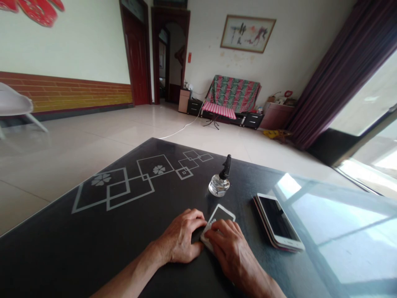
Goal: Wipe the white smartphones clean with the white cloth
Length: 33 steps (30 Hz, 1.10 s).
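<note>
On the dark table a phone with a white frame and dark face [225,212] lies flat, its near part covered by my hands. My left hand [182,238] steadies its left edge between thumb and fingers. My right hand [232,248] presses on the phone from above with the fingers bent and closed; whatever may be under the fingertips is hidden. Just beyond the phone stands a clear glass bottle [218,186] with a black spray top, upright and untouched. To the right lies another white phone [279,221], screen up, on top of a thin reddish item.
The glossy black table [118,244] has pale square and flower patterns on its left side. Window light reflects on its right side. Farther off are a white chair [14,101], a small striped table [219,110], a cloth-covered object [234,92] and purple curtains [335,74].
</note>
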### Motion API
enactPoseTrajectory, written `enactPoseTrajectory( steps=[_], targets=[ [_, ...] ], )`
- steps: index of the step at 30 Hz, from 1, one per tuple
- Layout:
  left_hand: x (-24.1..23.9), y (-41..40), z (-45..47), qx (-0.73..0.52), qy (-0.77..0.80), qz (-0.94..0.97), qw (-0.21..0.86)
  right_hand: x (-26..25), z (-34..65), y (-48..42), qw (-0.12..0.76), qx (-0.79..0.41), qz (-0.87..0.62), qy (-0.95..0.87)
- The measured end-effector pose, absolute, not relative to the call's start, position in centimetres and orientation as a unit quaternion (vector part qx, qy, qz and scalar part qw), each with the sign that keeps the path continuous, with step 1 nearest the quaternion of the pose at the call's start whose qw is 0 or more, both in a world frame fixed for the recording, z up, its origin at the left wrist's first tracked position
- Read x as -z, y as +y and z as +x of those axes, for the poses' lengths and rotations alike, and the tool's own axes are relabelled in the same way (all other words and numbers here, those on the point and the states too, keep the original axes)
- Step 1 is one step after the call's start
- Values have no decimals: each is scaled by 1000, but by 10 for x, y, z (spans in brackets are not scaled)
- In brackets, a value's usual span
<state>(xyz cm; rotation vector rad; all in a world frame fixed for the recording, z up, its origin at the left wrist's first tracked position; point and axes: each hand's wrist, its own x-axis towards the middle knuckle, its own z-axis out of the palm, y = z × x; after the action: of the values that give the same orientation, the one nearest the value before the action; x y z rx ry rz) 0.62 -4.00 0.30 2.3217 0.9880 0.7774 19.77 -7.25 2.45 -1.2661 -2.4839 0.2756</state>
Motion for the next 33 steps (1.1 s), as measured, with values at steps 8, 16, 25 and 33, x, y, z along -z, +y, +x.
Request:
enactPoseTrajectory(
  steps=[8, 16, 25, 33],
  targets=[
    [2, -38, 5, -281, 355, 861, 231, -26, 199, -74, 174, -110, -432, -878],
    [0, -39, 6, -287, 354, 859, 233, -16, 193, -72, 197, -53, -474, -856],
    [0, -39, 6, -287, 356, 859, 228, -30, 194, -78, 170, -113, -420, -884],
    [-2, -39, 6, -287, 351, 862, 226, -20, 193, -73, 189, -83, -444, -872]
  ],
)
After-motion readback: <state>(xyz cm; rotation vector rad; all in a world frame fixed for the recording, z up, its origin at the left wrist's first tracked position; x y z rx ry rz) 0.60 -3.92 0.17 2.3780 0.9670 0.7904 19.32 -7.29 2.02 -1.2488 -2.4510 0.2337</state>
